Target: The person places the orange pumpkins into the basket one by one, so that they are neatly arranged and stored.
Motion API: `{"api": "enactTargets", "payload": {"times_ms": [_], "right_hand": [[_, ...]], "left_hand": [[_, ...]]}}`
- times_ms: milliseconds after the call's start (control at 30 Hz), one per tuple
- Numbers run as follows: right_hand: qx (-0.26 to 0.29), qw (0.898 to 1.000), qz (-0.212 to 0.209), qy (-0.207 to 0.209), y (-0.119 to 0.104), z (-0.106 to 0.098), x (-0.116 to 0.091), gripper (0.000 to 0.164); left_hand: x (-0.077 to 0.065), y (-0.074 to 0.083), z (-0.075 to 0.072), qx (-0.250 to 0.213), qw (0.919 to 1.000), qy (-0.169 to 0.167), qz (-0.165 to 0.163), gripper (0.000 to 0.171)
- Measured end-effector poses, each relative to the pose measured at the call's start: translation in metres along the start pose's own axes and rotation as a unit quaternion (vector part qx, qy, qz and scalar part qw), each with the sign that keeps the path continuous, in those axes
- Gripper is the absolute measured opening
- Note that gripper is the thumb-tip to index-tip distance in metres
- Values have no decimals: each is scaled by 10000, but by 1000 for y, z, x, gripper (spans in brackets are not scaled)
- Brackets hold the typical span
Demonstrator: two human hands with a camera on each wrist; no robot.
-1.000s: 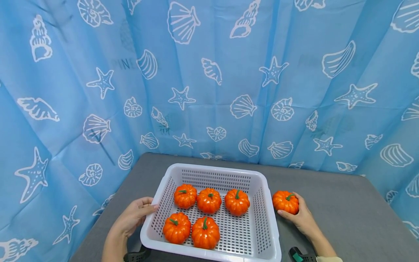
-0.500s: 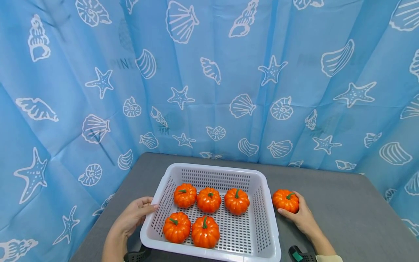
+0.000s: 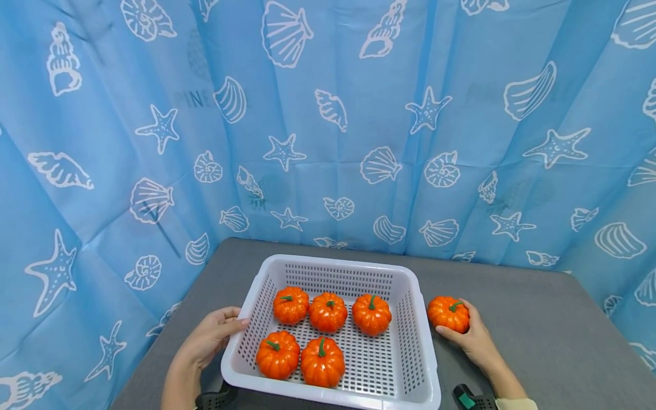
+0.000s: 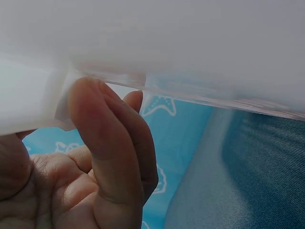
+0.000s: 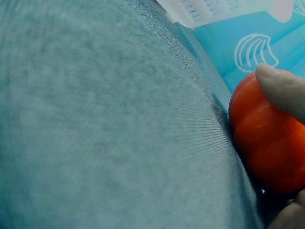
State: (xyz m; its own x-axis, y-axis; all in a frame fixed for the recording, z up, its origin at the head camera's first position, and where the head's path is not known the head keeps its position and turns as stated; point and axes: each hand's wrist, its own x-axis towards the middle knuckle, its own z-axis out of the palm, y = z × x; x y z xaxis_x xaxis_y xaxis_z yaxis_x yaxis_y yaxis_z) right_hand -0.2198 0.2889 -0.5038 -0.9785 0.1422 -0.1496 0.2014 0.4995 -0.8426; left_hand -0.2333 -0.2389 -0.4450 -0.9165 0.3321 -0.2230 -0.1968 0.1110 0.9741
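A white perforated plastic basket (image 3: 333, 394) sits on the grey table, with several small orange pumpkins (image 3: 322, 363) with green stems inside it. My left hand (image 3: 207, 340) grips the basket's left rim, thumb on top and fingers curled beneath, as the left wrist view shows on the basket wall (image 4: 28, 100). To the right of the basket, my right hand (image 3: 474, 341) holds another orange pumpkin (image 3: 447, 314) on the table, thumb on the near side and fingers round the far side. In the right wrist view, the thumb presses on this pumpkin's ribbed side (image 5: 267, 138).
The grey cloth-covered table (image 3: 533, 324) stretches to the right of my right hand. A blue curtain (image 3: 328, 142) printed with white shells and starfish hangs behind the table and along its left side.
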Motion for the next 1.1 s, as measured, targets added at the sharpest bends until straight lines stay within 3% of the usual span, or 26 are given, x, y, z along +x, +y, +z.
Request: {"api": "enactTargets", "payload": {"times_ms": [1100], "right_hand": [[-76, 9994, -188, -281, -3, -9, -1, 98]], "left_hand": [[-2, 3, 2, -21, 10000, 85, -17, 49]]}}
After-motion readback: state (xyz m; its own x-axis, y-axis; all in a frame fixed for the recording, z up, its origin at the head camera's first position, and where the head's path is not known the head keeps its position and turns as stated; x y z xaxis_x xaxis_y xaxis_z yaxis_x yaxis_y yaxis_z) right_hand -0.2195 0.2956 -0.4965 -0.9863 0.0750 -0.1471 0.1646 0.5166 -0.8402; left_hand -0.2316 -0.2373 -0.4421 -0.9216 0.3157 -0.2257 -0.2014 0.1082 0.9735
